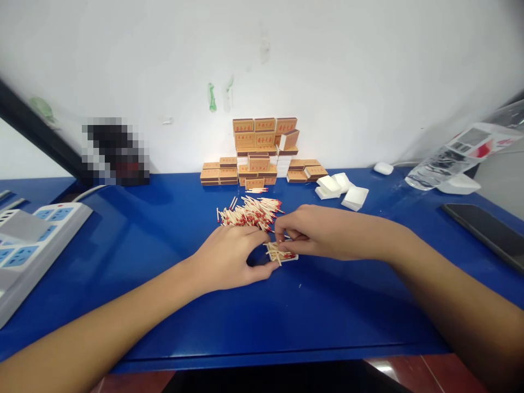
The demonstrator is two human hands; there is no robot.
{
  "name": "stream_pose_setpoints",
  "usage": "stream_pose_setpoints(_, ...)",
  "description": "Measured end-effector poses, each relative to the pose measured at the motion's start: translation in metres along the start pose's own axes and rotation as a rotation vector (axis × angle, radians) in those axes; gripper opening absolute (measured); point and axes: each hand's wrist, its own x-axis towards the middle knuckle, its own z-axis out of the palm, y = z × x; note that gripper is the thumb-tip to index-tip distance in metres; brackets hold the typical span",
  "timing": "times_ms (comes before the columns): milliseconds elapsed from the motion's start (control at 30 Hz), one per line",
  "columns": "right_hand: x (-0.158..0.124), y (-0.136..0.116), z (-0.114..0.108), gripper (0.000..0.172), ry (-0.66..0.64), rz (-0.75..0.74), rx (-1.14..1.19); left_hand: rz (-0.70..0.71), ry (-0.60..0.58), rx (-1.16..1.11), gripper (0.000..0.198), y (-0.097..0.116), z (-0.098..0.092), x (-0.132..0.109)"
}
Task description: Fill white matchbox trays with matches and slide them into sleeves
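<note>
Okay, so left grip [229,256] has a loose match pile [250,213] just beyond it and is pinching a little matchbox tray [292,259] by its left end. Right grip [307,232] has fingertips bunched over the matches [274,252] inside, can't tell if it's pinching any.

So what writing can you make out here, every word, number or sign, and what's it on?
"安全火柴": in red on the top-right matchbox of the stack; the last character is soft.
Other matchboxes: similar red characters, too small to read with certainty.
Bottle label: print and a barcode, too blurred to read.
Power strip: nothing readable.
</note>
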Motion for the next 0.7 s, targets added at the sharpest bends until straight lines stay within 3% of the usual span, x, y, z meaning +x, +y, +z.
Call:
stream_pose_setpoints(233, -0.002, 0.001, 0.002, 0.013, 0.047, -0.023, 0.07, -0.007, -0.004, -0.021, 0.027, 0.001, -0.001, 0.001)
stream_pose_setpoints(467, -0.01, 0.023, 0.003, 0.014, 0.138, -0.031, 0.091, -0.031, 0.024, 0.018, 0.054, 0.002, -0.002, 0.0)
stream_pose_setpoints(700, -0.01, 0.022, 0.015, 0.018, 0.179, -0.107, 0.096, -0.016, 0.067, 0.004, 0.039, 0.005, 0.001, -0.001)
